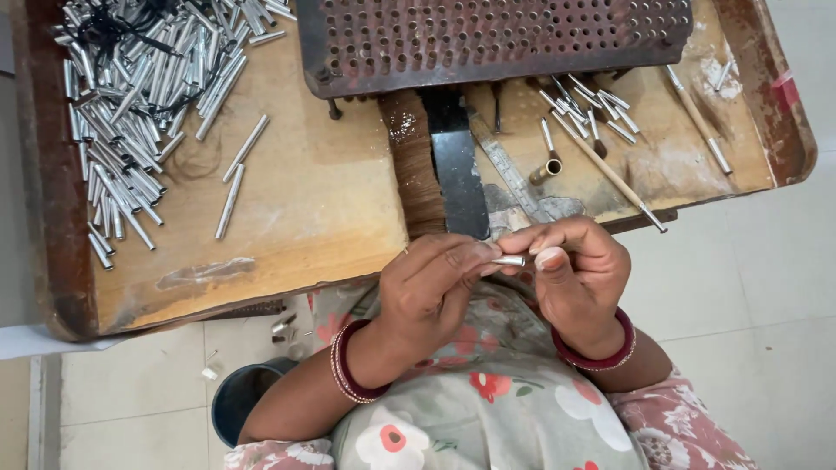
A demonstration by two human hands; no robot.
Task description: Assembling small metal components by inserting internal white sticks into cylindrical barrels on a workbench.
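Wooden worktable (296, 200) fills most of the view, edge just in front of the person's lap; floral clothing below. At the table's far side sits a rusty perforated metal plate (488, 35) w/ rows of holes. Far left, a big loose pile of silver metal tubes (139, 96), some tangled w/ black thread, a few strays lying apart toward the centre. Centre, under the plate, a bundle of brown bristle hair (414, 165) beside a dark flat metal strip (460, 183). Right side: several thin finished brushes (601, 113) w/ wooden handles, scattered. On the floor, lower left, a dark blue round bin (239, 400). Smallest item: one short silver ferrule tube (509, 260), held over the lap just off the table edge, between both hands. Left hand (431, 292) is closed round it, thumb and forefinger pinching the tube's left end; right hand (579, 274) is curled in tight too, fingertips meeting at the tube's right end, thumb pressed alongside. Can't tell if hair is already in the tube, fingers hide it. To do this bit well, imo: keep the tube level, pinch firm but don't crush, work w/ fingertips only, elbows steady.
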